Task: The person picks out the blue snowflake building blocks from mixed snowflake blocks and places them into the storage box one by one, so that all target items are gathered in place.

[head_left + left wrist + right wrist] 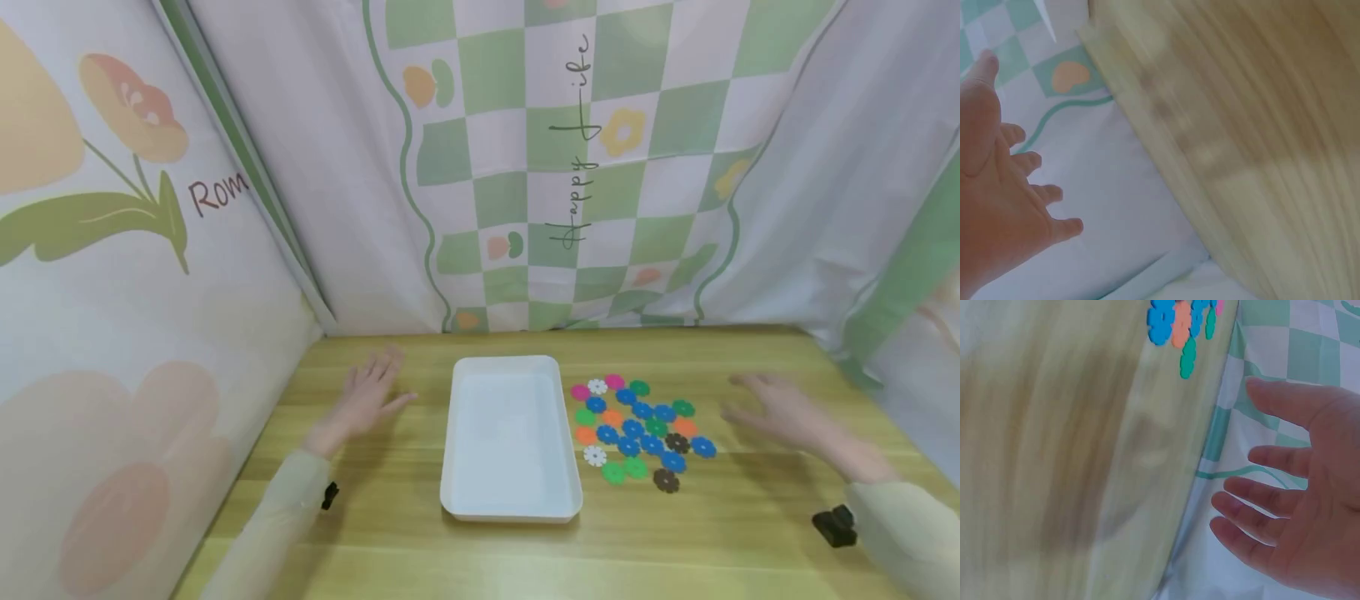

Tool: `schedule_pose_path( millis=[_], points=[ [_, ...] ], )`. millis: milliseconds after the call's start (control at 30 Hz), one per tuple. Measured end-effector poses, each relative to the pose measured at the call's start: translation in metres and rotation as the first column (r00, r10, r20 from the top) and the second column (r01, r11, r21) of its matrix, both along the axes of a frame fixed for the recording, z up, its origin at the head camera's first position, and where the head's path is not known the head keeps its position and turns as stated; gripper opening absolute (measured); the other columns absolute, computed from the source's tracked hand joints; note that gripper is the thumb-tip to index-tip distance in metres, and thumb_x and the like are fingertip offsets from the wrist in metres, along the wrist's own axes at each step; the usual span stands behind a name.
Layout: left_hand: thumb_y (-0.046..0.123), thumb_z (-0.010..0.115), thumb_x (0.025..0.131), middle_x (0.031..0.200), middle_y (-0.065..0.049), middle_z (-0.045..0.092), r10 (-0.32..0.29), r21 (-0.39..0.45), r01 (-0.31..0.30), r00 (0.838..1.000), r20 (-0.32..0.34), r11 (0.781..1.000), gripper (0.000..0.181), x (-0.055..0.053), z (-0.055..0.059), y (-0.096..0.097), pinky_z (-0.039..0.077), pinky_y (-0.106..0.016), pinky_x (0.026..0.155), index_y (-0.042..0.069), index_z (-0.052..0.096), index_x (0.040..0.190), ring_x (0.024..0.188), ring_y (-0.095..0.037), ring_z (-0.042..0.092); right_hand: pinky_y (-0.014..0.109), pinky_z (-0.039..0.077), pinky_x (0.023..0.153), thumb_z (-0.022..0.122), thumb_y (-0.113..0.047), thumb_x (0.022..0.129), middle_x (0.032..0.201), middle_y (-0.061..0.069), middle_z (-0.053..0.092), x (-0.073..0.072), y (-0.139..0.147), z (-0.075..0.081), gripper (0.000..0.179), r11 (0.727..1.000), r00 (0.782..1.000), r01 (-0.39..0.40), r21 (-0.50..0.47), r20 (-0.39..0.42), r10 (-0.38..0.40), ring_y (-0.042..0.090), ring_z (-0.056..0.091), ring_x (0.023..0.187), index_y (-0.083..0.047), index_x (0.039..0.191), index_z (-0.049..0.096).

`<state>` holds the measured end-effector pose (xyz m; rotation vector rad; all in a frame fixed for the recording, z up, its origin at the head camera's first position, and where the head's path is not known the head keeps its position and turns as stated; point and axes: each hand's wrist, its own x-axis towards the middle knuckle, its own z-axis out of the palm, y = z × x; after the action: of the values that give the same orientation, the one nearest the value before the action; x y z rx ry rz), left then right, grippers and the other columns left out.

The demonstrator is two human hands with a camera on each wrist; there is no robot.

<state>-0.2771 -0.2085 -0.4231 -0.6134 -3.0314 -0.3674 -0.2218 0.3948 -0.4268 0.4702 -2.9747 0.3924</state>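
Behind the yellowish wood-grain bench (510, 562) hangs a white fabric curtain (551, 167) with green checks and "Happy Life" lettering; peach flowers decorate the white left wall (255, 275).

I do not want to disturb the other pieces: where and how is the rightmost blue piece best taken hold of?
Probably pinch the rightmost blue piece across its notched near and far edges, coming from the right with the right grip. It lies flat at the cluster's border: rightward is bare table, while a brown piece sits close on its left.
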Motion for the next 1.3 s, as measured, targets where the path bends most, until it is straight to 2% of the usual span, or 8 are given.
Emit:
schedule_pose_path(
  millis=[100, 200, 333, 467, 733, 1067, 1300],
  points=[
    [0.046, 0.054, 0.1, 0.166, -0.017, 0.007, -0.044, 0.005, 0.044, 0.999, -0.002, 0.999, 0.082, 0.002, -0.005, 0.006, 0.007, -0.073, 0.117, 0.006, 0.012, 0.159, 0.152, -0.047, 0.008, 0.062, 0.054, 0.082, 0.074, -0.021, 0.087, 0.112, 0.041, 0.061, 0.003, -0.003, -0.004, 0.056, 0.998, 0.999, -0.03, -0.047, 0.041, 0.032, 0.051, 0.062, 0.097, 0.018, 0.121, 0.055],
    [0.045, 0.054, 0.1, 0.167, -0.016, 0.007, -0.082, 0.021, 0.082, 0.997, 0.007, 0.996, 0.081, 0.005, -0.008, 0.01, 0.008, -0.072, 0.118, 0.007, 0.013, 0.159, 0.153, -0.045, 0.009, 0.045, 0.06, 0.072, 0.076, -0.019, 0.084, 0.102, 0.031, 0.067, 0.004, -0.004, -0.009, 0.05, 0.996, 0.996, -0.047, -0.07, 0.068, 0.052, 0.037, 0.067, 0.087, 0.016, 0.116, 0.059],
    [0.043, 0.054, 0.1, 0.166, -0.017, 0.007, -0.124, 0.035, 0.123, 0.992, 0.024, 0.992, 0.081, 0.009, -0.011, 0.015, 0.01, -0.069, 0.12, 0.004, 0.013, 0.158, 0.152, -0.045, 0.011, 0.029, 0.056, 0.067, 0.078, -0.022, 0.082, 0.098, 0.018, 0.071, 0.006, -0.006, -0.015, 0.046, 0.994, 0.991, -0.041, -0.103, 0.122, 0.053, 0.025, 0.067, 0.085, 0.01, 0.113, 0.063],
    [0.042, 0.054, 0.1, 0.166, -0.019, 0.008, -0.158, 0.013, 0.157, 0.987, 0.025, 0.987, 0.082, 0.011, -0.013, 0.02, 0.012, -0.066, 0.121, 0.001, 0.013, 0.158, 0.152, -0.046, 0.011, 0.023, 0.054, 0.068, 0.08, -0.026, 0.081, 0.098, 0.011, 0.071, 0.008, -0.009, -0.019, 0.048, 0.991, 0.98, -0.028, -0.128, 0.193, 0.053, 0.019, 0.065, 0.084, 0.006, 0.113, 0.065],
    [0.047, 0.051, 0.101, 0.167, -0.015, 0.006, -0.168, -0.025, 0.169, 0.984, 0.059, 0.985, 0.08, 0.012, -0.017, 0.03, 0.01, -0.063, 0.123, 0.003, 0.015, 0.158, 0.154, -0.04, 0.007, 0.02, 0.054, 0.069, 0.083, -0.028, 0.077, 0.096, 0.009, 0.071, 0.012, -0.014, -0.025, 0.047, 0.983, 0.971, -0.051, -0.178, 0.222, 0.091, 0.01, 0.063, 0.08, 0.004, 0.106, 0.066],
    [0.049, 0.047, 0.102, 0.167, -0.008, 0.004, -0.174, -0.05, 0.178, 0.982, 0.081, 0.983, 0.078, 0.013, -0.019, 0.038, 0.008, -0.06, 0.125, 0.007, 0.014, 0.159, 0.156, -0.036, 0.008, 0.018, 0.051, 0.068, 0.083, -0.031, 0.076, 0.092, 0.004, 0.07, 0.014, -0.02, -0.025, 0.04, 0.984, 0.968, -0.001, -0.176, 0.248, 0.045, 0.004, 0.06, 0.078, -0.001, 0.099, 0.068],
    [0.052, 0.04, 0.104, 0.168, -0.012, 0.01, -0.199, -0.061, 0.204, 0.977, 0.081, 0.977, 0.075, 0.013, -0.023, 0.042, 0.011, -0.061, 0.125, 0.008, 0.014, 0.159, 0.156, -0.036, 0.01, 0.018, 0.05, 0.067, 0.082, -0.031, 0.077, 0.09, 0.003, 0.069, 0.014, -0.023, -0.027, 0.035, 0.982, 0.967, 0.018, -0.188, 0.253, 0.031, -0.002, 0.056, 0.076, -0.004, 0.094, 0.067]
  ],
)
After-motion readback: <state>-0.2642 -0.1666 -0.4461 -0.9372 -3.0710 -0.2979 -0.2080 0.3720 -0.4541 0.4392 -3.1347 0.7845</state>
